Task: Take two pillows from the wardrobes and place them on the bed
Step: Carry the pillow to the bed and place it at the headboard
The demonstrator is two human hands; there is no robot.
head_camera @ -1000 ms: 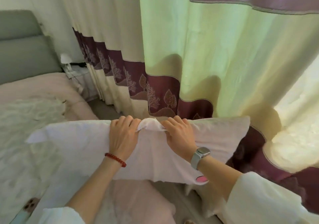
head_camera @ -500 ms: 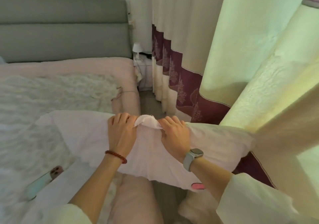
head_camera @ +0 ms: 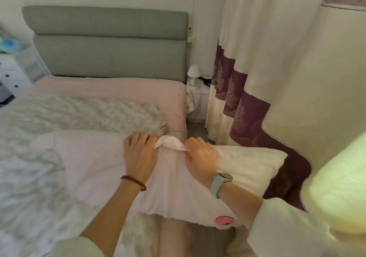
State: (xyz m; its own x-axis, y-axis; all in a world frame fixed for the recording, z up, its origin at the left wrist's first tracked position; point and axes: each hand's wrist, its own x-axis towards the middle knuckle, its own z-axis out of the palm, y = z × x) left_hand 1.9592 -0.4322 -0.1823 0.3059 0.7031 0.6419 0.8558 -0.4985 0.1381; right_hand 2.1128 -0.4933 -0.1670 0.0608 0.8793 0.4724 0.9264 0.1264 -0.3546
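A pale pink pillow (head_camera: 95, 163) with a pink round patch near its lower edge hangs sideways over the right edge of the bed (head_camera: 111, 89). My left hand (head_camera: 139, 155) and my right hand (head_camera: 200, 159) both grip its bunched top edge, close together. The pillow's left end lies over the fluffy white blanket (head_camera: 65, 112); its right end sticks out past the mattress toward the curtain. The bed has a pink sheet and a grey padded headboard (head_camera: 111, 44). No second pillow or wardrobe is in view.
A cream and maroon curtain (head_camera: 277, 78) hangs close on the right, leaving a narrow floor strip beside the bed. A small white lamp (head_camera: 193, 72) stands on a nightstand in the corner. White drawers (head_camera: 11, 72) stand at the far left.
The view has swung left from the curtain to the bed. The pillow, held in both hands throughout, has moved with it and now reaches over the mattress.
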